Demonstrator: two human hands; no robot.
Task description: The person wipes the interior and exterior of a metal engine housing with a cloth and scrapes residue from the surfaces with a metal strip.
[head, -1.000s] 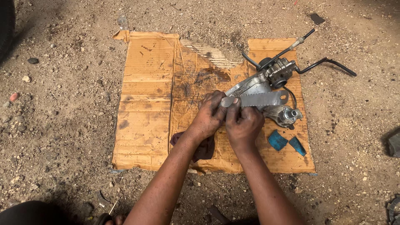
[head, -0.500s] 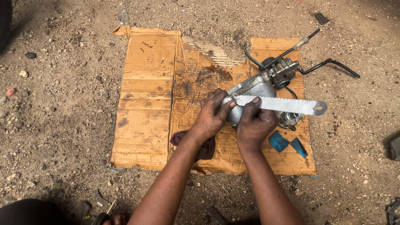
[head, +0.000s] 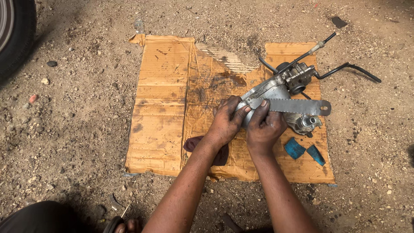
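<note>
Holding a flat saw blade (head: 297, 106) across a grey metal engine part (head: 276, 88), the 2 hands sit side by side near the middle of a stained sheet of cardboard (head: 164, 108) laid on sandy ground (head: 77, 142). The right hand (head: 264, 127) is closed on the blade's left end, index finger pressed along its upper face. From that grip the blade's long axis runs almost level toward the right, ending in a rounded tip with 1 hole, which overhangs the lower casting (head: 305, 123). The left hand (head: 226, 123) is wrapped around the left end of the engine part, thumb touching the metal just beside the blade's start; it steadies the part but does not appear to hold the blade. So the right hand is nearer the blade, the left nearer the housing. Black bent rods (head: 347, 68) stick out from the part's far end, up and right. 2 blue scraps (head: 302, 150) lie near the right wrist, and a dark cloth (head: 194, 143) lies under the left forearm. A tyre (head: 15, 30) shows at top left.
</note>
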